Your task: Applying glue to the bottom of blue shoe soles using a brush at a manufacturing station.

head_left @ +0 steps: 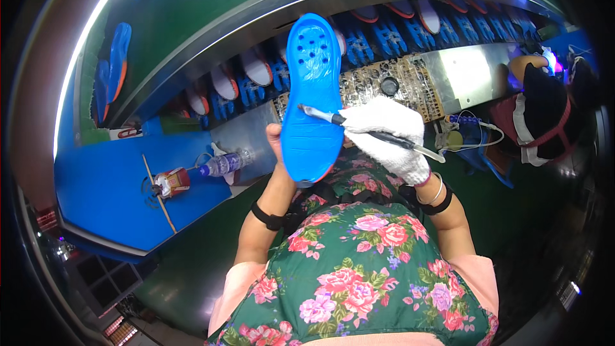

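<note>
Blue sole (314, 93), gripped at its edge by the left hand (275, 143), seems partway brushed, the gloved right hand (388, 120) clasping a brush (320, 114) against it, remaining coverage unclear.

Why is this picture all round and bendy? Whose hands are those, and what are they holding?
There's no robot here, just a person's two hands. A camera on that person's head looks down, and its very wide lens bends straight edges.

The bare left hand holds up a blue shoe sole. The right hand, in a white glove, holds a thin brush with its tip over the sole.

On the left is a blue table with a thin stick on it. A plastic bottle lies by its right edge.
</note>
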`<state>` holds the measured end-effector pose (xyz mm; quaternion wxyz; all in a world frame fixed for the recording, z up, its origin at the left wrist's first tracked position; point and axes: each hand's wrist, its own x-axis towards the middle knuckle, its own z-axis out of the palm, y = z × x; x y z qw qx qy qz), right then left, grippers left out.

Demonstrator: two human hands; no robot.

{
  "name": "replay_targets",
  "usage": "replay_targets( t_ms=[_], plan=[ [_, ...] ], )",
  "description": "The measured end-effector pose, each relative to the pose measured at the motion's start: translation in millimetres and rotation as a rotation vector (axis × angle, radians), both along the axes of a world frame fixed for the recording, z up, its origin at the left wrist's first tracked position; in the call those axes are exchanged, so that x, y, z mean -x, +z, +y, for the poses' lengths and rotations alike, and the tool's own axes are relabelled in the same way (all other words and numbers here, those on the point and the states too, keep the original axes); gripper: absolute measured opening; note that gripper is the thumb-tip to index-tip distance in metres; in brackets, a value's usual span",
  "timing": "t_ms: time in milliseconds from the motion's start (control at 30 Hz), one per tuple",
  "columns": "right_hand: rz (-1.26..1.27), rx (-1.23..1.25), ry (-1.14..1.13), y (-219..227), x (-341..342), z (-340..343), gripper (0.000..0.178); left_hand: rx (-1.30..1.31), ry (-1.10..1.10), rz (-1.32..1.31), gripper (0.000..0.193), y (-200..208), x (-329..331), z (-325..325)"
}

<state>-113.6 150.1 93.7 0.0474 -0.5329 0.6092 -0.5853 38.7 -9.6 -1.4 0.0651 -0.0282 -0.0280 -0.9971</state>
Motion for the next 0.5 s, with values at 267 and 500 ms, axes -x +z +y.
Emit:
replay_targets(
  t_ms=[267,500],
  plan=[
    [0.143,0.045,-0.08,32,12,-21,0.022,-0.449,-0.028,0.176,0.112,3,17,25],
    [0.44,-0.172,-0.109,31,18,-28,0.04,0.358,0.016,-0.333,0.093,-7,2,15]
  ],
)
